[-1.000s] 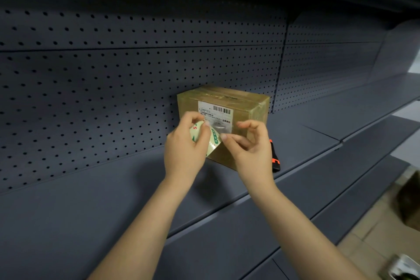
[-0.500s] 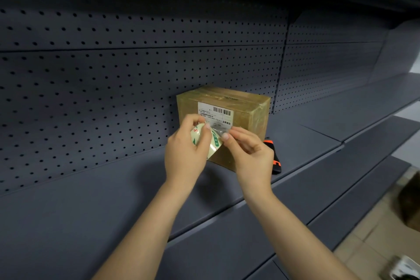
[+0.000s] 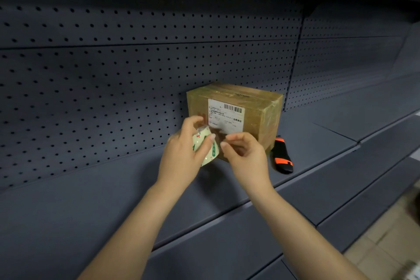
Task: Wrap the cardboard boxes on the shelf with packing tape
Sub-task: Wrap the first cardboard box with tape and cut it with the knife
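Head view: cardboard box (image 3: pixel 236 116) sits at the back edge of the shelf (image 3: pixel 91 188), against the pegboard wall (image 3: pixel 113 75). Left hand (image 3: pixel 181 157) closed around tape roll (image 3: pixel 205 148), just in front of the box. Right hand (image 3: pixel 245 154) pinches near the roll; pinched item unclear. Black-orange cutter (image 3: pixel 283 157) right of box.

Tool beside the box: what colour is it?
Black with orange bands, seen in the head view.

I'm looking at a dark grey shelf (image 3: pixel 91 200). On it sit a taped cardboard box (image 3: pixel 256 116) and, just beside it, a black-and-orange cutter (image 3: pixel 282 157).
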Tool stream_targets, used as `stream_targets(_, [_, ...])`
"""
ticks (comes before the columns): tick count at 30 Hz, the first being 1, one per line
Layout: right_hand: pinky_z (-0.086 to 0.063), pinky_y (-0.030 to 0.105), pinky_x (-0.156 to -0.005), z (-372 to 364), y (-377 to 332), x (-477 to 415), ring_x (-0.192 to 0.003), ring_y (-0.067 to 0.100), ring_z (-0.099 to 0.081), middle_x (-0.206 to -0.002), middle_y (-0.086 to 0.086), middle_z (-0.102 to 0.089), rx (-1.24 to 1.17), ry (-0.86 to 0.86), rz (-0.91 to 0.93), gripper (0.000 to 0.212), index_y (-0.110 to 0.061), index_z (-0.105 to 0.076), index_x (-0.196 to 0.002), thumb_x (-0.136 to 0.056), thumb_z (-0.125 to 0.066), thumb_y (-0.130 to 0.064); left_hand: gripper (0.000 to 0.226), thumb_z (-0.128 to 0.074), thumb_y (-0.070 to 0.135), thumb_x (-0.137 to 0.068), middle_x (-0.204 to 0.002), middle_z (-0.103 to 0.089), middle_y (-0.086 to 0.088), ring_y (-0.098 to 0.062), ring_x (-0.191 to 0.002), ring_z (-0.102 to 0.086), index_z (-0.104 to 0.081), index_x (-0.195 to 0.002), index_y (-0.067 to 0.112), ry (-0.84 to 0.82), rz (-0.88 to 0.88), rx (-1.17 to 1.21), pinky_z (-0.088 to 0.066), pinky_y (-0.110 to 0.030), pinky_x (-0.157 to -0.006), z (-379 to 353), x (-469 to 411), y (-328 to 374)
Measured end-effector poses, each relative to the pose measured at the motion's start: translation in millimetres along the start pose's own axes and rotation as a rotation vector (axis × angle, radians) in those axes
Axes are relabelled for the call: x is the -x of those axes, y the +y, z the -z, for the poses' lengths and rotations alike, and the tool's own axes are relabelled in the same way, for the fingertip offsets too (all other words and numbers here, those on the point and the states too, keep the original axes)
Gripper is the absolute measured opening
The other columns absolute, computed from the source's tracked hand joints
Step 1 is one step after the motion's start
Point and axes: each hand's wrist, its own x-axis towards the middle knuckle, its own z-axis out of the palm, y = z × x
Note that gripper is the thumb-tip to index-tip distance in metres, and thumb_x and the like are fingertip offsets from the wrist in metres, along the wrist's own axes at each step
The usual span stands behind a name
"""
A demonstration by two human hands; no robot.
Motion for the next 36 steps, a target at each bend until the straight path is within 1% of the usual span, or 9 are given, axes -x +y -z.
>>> stream_targets(3, [-0.053,0.019,-0.075,-4.4,11.9,2.6,-0.082,0.008,-0.066,-0.086,-0.004,-0.069,0.184,-0.113,-0.042,0.024,-0.027,-0.059,-0.087,-0.083,-0.074,-0.009,0.029,-0.063,0.038,-0.093,-0.099,-0.062,0.004,-0.022,-0.098,-0.058,-0.055,-0.111,0.017,-0.149,-0.005,-0.144,-0.034,-0.029,-0.075,2.7,10.0,-11.3])
stream_targets(5, [-0.050,0.015,-0.073,-4.7,19.4,6.1,-0.080,0.004,-0.065,-0.083,-0.009,-0.067,0.336,-0.158,-0.017,0.023,-0.028,-0.059,-0.082,-0.084,-0.074,-0.011,0.027,-0.060,0.039,-0.094,-0.101,-0.064,-0.003,-0.025,-0.097,-0.057,-0.053,-0.106,0.016,-0.237,-0.033,-0.223,-0.035,-0.031,-0.076,2.2,18.4,-16.6])
stream_targets(9, [-0.046,0.009,-0.068,3.3,20.8,13.3,-0.078,-0.002,-0.062,-0.081,-0.012,-0.065,0.460,-0.166,0.093,0.022,-0.025,-0.062,-0.081,-0.083,-0.069,-0.004,0.027,-0.060,0.040,-0.094,-0.099,-0.066,-0.002,-0.026,-0.094,-0.057,-0.048,-0.098,0.016,-0.307,-0.126,-0.309,-0.040,-0.035,-0.082,0.1,31.5,-22.2])
stream_targets(11, [-0.047,0.009,-0.067,10.1,17.7,15.1,-0.077,0.000,-0.061,-0.081,-0.009,-0.066,0.488,-0.153,0.149,0.019,-0.021,-0.064,-0.082,-0.082,-0.068,-0.003,0.029,-0.062,0.041,-0.092,-0.094,-0.064,-0.001,-0.025,-0.092,-0.055,-0.044,-0.091,0.019,-0.325,-0.139,-0.323,-0.038,-0.033,-0.076,0.8,35.1,-23.0])
stream_targets(14, [-0.050,0.016,-0.068,22.0,11.2,14.3,-0.075,0.003,-0.061,-0.081,-0.007,-0.066,0.525,-0.111,0.182,0.016,-0.020,-0.067,-0.083,-0.082,-0.068,-0.004,0.031,-0.070,0.040,-0.088,-0.084,-0.058,0.002,-0.024,-0.086,-0.054,-0.046,-0.085,0.020,-0.332,-0.168,-0.327,-0.026,-0.027,-0.070,1.2,35.0,-23.0])
stream_targets(19, [-0.045,0.007,-0.064,42.4,2.4,7.5,-0.075,0.000,-0.060,-0.073,-0.011,-0.066,0.485,-0.044,0.158,0.013,-0.017,-0.070,-0.083,-0.082,-0.069,-0.004,0.028,-0.065,0.043,-0.087,-0.074,-0.049,0.006,-0.021,-0.076,-0.049,-0.051,-0.082,0.018,-0.152,-0.213,-0.316,-0.039,-0.032,-0.068,-5.0,27.3,-5.9])
stream_targets(26, [-0.048,0.009,-0.066,89.2,-10.2,-22.9,-0.072,0.003,-0.062,-0.076,-0.009,-0.067,0.441,0.008,0.242,0.013,-0.022,-0.070,-0.084,-0.084,-0.070,-0.009,0.007,-0.060,0.019,-0.095,-0.098,-0.057,0.000,-0.018,-0.095,-0.051,-0.062,-0.099,0.013,0.024,-0.249,-0.203,-0.042,-0.028,-0.081,-37.1,-7.8,36.4])
stream_targets(33, [-0.045,0.009,-0.071,123.8,-22.5,-83.8,-0.079,0.005,-0.059,-0.084,-0.006,-0.064,0.418,-0.109,0.488,0.011,-0.020,-0.068,-0.086,-0.084,-0.068,-0.008,0.024,-0.054,0.021,-0.100,-0.120,-0.053,-0.003,-0.019,-0.112,-0.051,-0.057,-0.121,0.009,0.168,-0.126,-0.168,-0.045,-0.035,-0.096,-77.6,-36.3,65.1])
stream_targets(36, [-0.044,0.011,-0.076,125.1,-21.7,-105.8,-0.084,0.005,-0.057,-0.088,-0.005,-0.062,0.396,-0.192,0.652,0.010,-0.014,-0.070,-0.089,-0.083,-0.068,-0.006,0.034,-0.047,0.024,-0.104,-0.138,-0.052,0.000,-0.013,-0.129,-0.046,-0.054,-0.135,0.012,0.177,-0.028,-0.148,-0.038,-0.029,-0.108,-91.2,-33.0,71.8])
